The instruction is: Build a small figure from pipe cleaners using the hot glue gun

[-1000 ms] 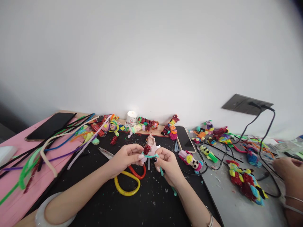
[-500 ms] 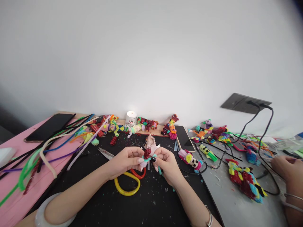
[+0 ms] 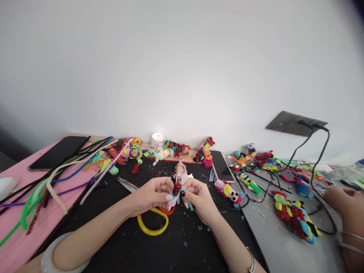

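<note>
Between my two hands is a small pipe-cleaner figure (image 3: 176, 189) with a dark red top, a turquoise band and a pale pink lower part. My left hand (image 3: 159, 196) pinches its left side with thumb and forefinger. At its right side, the fingers of my right hand (image 3: 196, 196) are closed on the turquoise part, with a small black spot beside the thumb. Just beyond the figure lies a stained pale pink tool (image 3: 180, 170) that looks like a glue gun. Scissors (image 3: 155, 232) with yellow and red handles lie partly hidden under my left hand.
Loose pipe cleaners (image 3: 54, 182) and a black phone (image 3: 59, 153) lie at the left. Along the wall stand a white cup (image 3: 157, 141) and several pipe-cleaner figures (image 3: 204, 152). Another phone (image 3: 223, 167), more figures and cables (image 3: 320, 163) are at the right, near another person's hand (image 3: 339, 201).
The figure has tilted and moved slightly down in my fingers, and more of the pink tool shows behind it. Both hands have stayed nearly in place.
</note>
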`<act>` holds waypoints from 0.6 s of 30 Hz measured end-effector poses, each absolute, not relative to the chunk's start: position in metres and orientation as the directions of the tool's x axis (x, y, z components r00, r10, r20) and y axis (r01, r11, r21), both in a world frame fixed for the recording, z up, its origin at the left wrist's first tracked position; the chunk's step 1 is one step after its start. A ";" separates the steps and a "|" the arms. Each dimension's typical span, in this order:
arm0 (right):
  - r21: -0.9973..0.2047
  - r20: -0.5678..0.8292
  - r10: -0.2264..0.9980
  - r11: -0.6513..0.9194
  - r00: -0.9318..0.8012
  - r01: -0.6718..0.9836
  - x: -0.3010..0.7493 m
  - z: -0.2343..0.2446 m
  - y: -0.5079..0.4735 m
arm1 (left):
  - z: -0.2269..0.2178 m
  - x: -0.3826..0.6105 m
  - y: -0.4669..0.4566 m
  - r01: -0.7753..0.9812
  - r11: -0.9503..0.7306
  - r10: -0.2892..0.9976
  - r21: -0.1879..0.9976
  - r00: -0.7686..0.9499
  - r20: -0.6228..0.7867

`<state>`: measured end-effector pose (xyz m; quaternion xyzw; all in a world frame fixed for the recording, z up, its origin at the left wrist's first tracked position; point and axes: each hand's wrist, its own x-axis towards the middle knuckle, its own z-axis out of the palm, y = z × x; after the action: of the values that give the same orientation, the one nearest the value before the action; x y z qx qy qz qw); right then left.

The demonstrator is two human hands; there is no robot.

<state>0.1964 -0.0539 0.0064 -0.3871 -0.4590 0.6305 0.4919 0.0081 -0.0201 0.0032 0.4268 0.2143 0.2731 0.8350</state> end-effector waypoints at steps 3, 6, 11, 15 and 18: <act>-0.961 -0.030 0.973 -0.091 -0.227 -0.261 0.197 0.005 -0.054 | 0.004 0.009 -0.020 -0.291 0.489 0.651 0.823 0.749 -0.122; -0.962 -0.025 0.974 -0.085 -0.225 -0.261 0.197 0.004 -0.054 | 0.006 0.009 -0.020 -0.300 0.480 0.670 0.825 0.731 -0.124; -0.954 -0.035 0.978 -0.093 -0.204 -0.286 0.196 0.004 -0.053 | 0.007 0.010 -0.021 -0.280 0.479 0.682 0.832 0.715 -0.153; -0.952 -0.037 0.979 -0.095 -0.200 -0.292 0.197 0.004 -0.053 | 0.008 0.010 -0.021 -0.273 0.473 0.696 0.837 0.699 -0.165; -0.959 -0.029 0.980 -0.083 -0.195 -0.272 0.198 0.005 -0.054 | 0.009 0.011 -0.022 -0.267 0.458 0.703 0.848 0.692 -0.162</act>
<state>0.1978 -0.0538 0.0049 -0.3888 -0.4554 0.6248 0.5011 0.0110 -0.0216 0.0089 0.4273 0.2556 0.2977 0.8145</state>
